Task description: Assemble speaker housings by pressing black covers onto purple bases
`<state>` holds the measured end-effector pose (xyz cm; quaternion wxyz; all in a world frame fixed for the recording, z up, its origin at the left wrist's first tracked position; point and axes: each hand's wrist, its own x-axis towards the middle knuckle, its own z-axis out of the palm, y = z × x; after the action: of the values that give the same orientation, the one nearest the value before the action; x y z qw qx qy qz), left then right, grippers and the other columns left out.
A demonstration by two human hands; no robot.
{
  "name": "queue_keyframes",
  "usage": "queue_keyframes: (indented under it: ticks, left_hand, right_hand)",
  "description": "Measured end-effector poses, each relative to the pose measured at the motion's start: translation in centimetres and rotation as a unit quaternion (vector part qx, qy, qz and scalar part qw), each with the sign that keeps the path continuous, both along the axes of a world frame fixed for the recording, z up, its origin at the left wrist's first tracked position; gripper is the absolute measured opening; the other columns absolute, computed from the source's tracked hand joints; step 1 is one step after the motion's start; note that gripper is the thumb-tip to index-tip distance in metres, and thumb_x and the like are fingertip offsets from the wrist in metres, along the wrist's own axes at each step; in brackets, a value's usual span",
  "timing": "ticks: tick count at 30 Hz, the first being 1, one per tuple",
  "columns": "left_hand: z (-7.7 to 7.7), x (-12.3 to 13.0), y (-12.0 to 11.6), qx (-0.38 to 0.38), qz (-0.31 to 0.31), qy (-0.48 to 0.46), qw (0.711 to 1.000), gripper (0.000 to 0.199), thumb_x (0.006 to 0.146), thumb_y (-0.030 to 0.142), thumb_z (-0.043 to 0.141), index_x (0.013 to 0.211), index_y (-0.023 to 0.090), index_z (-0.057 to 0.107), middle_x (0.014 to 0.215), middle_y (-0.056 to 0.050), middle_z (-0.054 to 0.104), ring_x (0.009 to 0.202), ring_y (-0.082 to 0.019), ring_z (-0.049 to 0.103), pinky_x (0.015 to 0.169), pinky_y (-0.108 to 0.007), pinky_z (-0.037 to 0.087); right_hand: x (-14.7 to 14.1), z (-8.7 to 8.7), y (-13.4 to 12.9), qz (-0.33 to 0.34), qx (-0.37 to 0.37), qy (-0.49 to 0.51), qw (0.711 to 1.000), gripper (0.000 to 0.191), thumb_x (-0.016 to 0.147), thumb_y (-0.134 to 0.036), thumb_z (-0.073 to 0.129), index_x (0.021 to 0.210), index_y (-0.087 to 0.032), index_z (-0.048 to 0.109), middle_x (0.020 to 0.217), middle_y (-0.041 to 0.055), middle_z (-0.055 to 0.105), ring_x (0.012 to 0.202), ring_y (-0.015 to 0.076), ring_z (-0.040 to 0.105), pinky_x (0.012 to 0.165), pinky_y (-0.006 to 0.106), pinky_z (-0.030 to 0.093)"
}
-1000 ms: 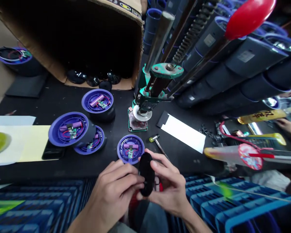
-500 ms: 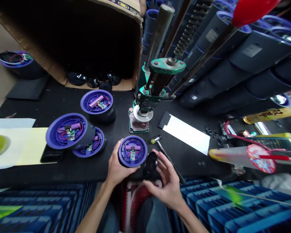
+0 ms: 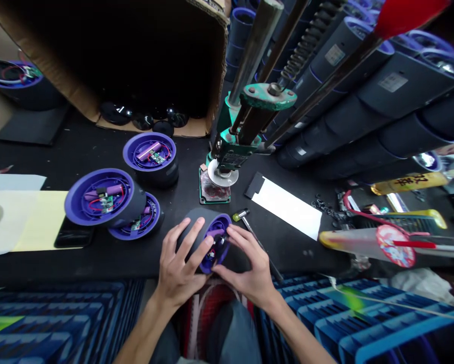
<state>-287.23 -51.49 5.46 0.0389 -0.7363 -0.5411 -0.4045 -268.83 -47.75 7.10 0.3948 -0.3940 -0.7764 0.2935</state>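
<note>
A dark cylindrical housing (image 3: 197, 222) with a purple rim lies tilted on its side near the table's front edge, its mouth facing right. My left hand (image 3: 181, 258) is wrapped over its body from the left. In the mouth a purple battery and wiring show in part. My right hand (image 3: 251, 260) grips a glossy black domed cap (image 3: 221, 245) at the mouth, fingers at the upper rim and thumb at the lower; much of the cap is hidden. Just behind the housing stands a green hand press (image 3: 230, 151) with a white disc. A small hammer (image 3: 245, 218) lies right of the housing.
Three similar housings (image 3: 104, 197) stand at left beside a phone (image 3: 73, 233) and papers. A cardboard box (image 3: 215, 91) holds glossy black caps. Stacked dark cylinders (image 3: 363, 116) fill the back right. A white strip (image 3: 289, 207) and a tape-like roll (image 3: 395, 245) lie at right.
The housing has been turned from facing up to facing right, with my left hand now over its body. My right hand has brought the black domed cap into its mouth.
</note>
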Motion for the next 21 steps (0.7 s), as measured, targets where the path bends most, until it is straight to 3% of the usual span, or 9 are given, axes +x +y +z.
queue_keyframes:
  ticks: [3, 6, 8, 11, 15, 21]
  left_hand:
    - [-2.1, 0.0, 1.2, -0.062, 0.009, -0.105, 0.993, 0.088, 0.064, 0.025, 0.076, 0.139, 0.027, 0.03, 0.143, -0.013, 0.044, 0.13, -0.032, 0.043, 0.105, -0.051, 0.04]
    - [-3.1, -0.8, 2.8, -0.161, 0.026, -0.169, 0.972, 0.097, 0.059, 0.037, 0.079, 0.141, 0.022, 0.03, 0.141, -0.013, 0.043, 0.127, -0.03, 0.047, 0.104, -0.044, 0.043]
    - [-2.5, -2.1, 3.7, -0.249, -0.011, -0.142, 0.958, 0.089, 0.067, 0.047, 0.073, 0.142, 0.024, 0.031, 0.142, -0.01, 0.041, 0.127, -0.028, 0.046, 0.104, -0.041, 0.043]
    - [-0.8, -4.4, 4.9, -0.346, -0.061, -0.092, 0.932, 0.056, 0.083, 0.05, 0.054, 0.136, 0.035, 0.043, 0.138, -0.003, 0.045, 0.121, -0.025, 0.052, 0.101, -0.04, 0.044]
    - [0.9, -5.9, 6.9, -0.383, -0.06, -0.08, 0.918, 0.054, 0.073, 0.056, 0.065, 0.123, 0.038, 0.057, 0.125, 0.0, 0.059, 0.107, -0.026, 0.062, 0.095, -0.041, 0.048]
    - [1.4, -5.6, 8.6, -0.397, -0.061, -0.113, 0.909, 0.051, 0.063, 0.047, 0.077, 0.11, 0.029, 0.068, 0.116, -0.003, 0.068, 0.104, -0.027, 0.064, 0.095, -0.041, 0.048]
  right_hand:
    - [-1.1, -1.2, 1.8, -0.057, 0.012, -0.079, 0.995, 0.077, 0.066, -0.039, 0.08, 0.134, -0.024, 0.047, 0.119, 0.0091, 0.062, 0.109, 0.0275, 0.054, 0.097, 0.047, 0.046]
    - [-2.3, -2.4, 3.7, -0.079, -0.038, -0.15, 0.985, 0.085, 0.061, -0.047, 0.082, 0.135, -0.022, 0.047, 0.115, 0.0091, 0.065, 0.106, 0.0294, 0.053, 0.094, 0.047, 0.045]
    - [-2.6, -2.6, 4.6, -0.054, -0.051, -0.183, 0.98, 0.087, 0.062, -0.05, 0.081, 0.137, -0.023, 0.045, 0.113, 0.0086, 0.066, 0.107, 0.0298, 0.053, 0.094, 0.046, 0.044]
    - [-2.2, -2.0, 5.4, -0.016, -0.041, -0.22, 0.975, 0.089, 0.066, -0.057, 0.075, 0.14, -0.021, 0.042, 0.115, 0.011, 0.065, 0.11, 0.0311, 0.053, 0.096, 0.046, 0.043]
    - [-1.6, -0.8, 6.3, 0.053, -0.072, -0.238, 0.967, 0.091, 0.068, -0.056, 0.074, 0.143, -0.023, 0.034, 0.118, 0.0094, 0.065, 0.11, 0.029, 0.055, 0.096, 0.043, 0.044]
    - [-3.0, 0.3, 7.0, -0.02, -0.099, -0.297, 0.949, 0.084, 0.061, -0.03, 0.084, 0.136, -0.027, 0.046, 0.101, 0.0071, 0.071, 0.09, 0.0277, 0.064, 0.086, 0.042, 0.049]
